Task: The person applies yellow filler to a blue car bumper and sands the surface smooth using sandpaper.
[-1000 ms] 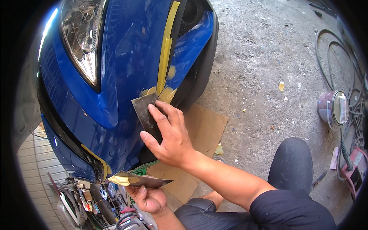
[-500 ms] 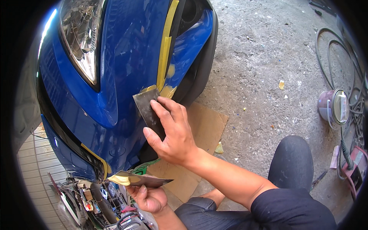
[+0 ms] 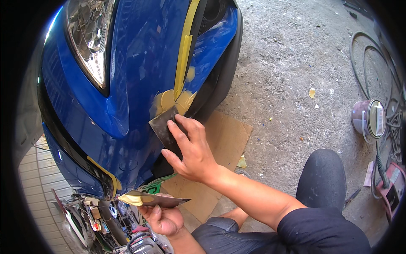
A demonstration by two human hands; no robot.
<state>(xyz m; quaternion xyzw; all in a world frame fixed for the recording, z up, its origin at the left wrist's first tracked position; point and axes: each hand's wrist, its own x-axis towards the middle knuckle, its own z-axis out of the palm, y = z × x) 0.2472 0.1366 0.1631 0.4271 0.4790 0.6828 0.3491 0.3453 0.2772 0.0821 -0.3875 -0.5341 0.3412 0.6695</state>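
My right hand [image 3: 190, 152] is closed on a dark flat filler spreader [image 3: 164, 127], fingers pressed along its face and the thumb at its side. Its far edge rests at the blue car bumper [image 3: 141, 67], just below a smooth tan-yellow filler patch [image 3: 166, 100]. Another filler patch [image 3: 186, 100] lies beside it, at the black wheel-arch edge. Lower left, my left hand [image 3: 165, 219] grips a second dark, thin plate [image 3: 167, 202] from beneath. A lump of pale yellow filler [image 3: 133, 198] sits on that plate's left end.
Yellow masking tape [image 3: 182, 59] runs along the bumper near the headlight [image 3: 91, 38]. Flattened cardboard [image 3: 228, 139] lies on the concrete floor [image 3: 283, 84]. A paint can [image 3: 368, 118] and looped hoses [image 3: 363, 55] are at the right. Assorted tools and clutter [image 3: 101, 224] fill the lower left.
My right hand and its spreader have moved slightly down toward me, uncovering the filler patch on the bumper. My left hand has hardly moved.
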